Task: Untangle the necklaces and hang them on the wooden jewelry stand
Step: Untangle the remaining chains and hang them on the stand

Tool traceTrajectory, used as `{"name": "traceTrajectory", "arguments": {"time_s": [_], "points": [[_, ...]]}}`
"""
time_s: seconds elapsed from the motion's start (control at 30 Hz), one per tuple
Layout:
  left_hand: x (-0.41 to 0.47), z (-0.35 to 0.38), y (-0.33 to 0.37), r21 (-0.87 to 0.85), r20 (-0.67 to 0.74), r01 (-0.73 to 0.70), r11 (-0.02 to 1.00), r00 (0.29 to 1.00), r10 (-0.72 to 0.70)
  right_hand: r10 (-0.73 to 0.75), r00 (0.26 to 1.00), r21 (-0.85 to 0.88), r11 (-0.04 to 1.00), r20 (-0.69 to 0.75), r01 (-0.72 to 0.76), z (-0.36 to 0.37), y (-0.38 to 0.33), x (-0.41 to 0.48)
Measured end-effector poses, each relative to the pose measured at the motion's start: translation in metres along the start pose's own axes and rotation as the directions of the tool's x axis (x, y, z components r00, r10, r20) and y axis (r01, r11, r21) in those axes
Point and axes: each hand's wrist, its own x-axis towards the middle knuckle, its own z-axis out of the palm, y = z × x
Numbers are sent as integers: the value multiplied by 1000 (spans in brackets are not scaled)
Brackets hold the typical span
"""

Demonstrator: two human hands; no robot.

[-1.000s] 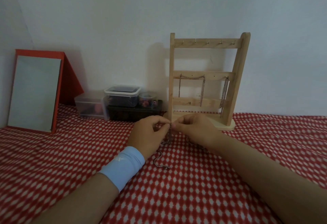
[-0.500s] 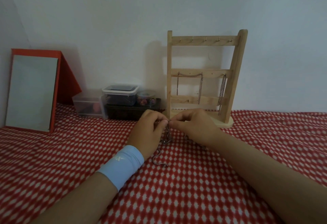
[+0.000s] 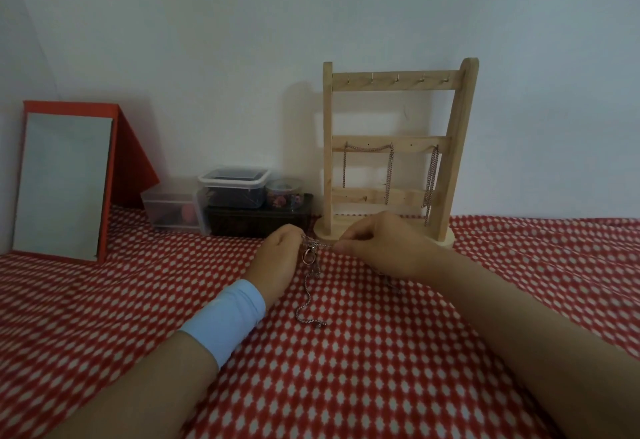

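A silver chain necklace (image 3: pixel 307 300) with a ring pendant is stretched between my two hands just above the red checked cloth. My left hand (image 3: pixel 280 258), with a pale blue wristband, pinches its left part. My right hand (image 3: pixel 381 248) pinches the chain a short way to the right. One loose end trails down onto the cloth toward me. Right behind my hands stands the wooden jewelry stand (image 3: pixel 398 154). One chain (image 3: pixel 369 149) is draped across its middle bar and another chain (image 3: pixel 431 182) hangs at its right post. The top bar's hooks are bare.
A red-framed mirror (image 3: pixel 62 182) leans against the wall at the left. Clear plastic boxes (image 3: pixel 232 189) and a small round jar (image 3: pixel 284 192) sit on a dark box (image 3: pixel 256 222) left of the stand. The wall rises close behind everything.
My hands have drawn slightly apart, pulling a short stretch of chain taut between them, and the ring pendant now shows below my left fingers. The view has shifted a little.
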Motion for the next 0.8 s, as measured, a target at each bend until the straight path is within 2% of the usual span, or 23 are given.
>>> {"name": "traceTrajectory", "arguments": {"time_s": [0.07,0.23,0.37,0.47,0.6,0.7,0.8], "points": [[0,-2,1,-90,6,31,995,1000,-31,-7,999,98,995,-32,10,0,-1,0],[-5,2,0,88,32,-178,980,984,176,63,998,272,961,-28,-53,0,-1,-1],[-7,3,0,116,66,-267,957,963,261,78,996,377,922,45,-90,4,-6,-4],[-6,3,-1,71,39,-240,968,971,237,59,998,271,961,2,-57,4,-6,-3],[-6,2,-2,-170,115,-133,977,981,153,-21,998,225,974,-59,33,-1,-4,-4],[-8,3,-2,-11,158,-223,975,962,222,-73,994,164,983,-77,85,-1,-1,-1],[-7,4,-2,111,83,-277,954,960,269,-74,989,91,992,-129,86,2,1,2]]}}
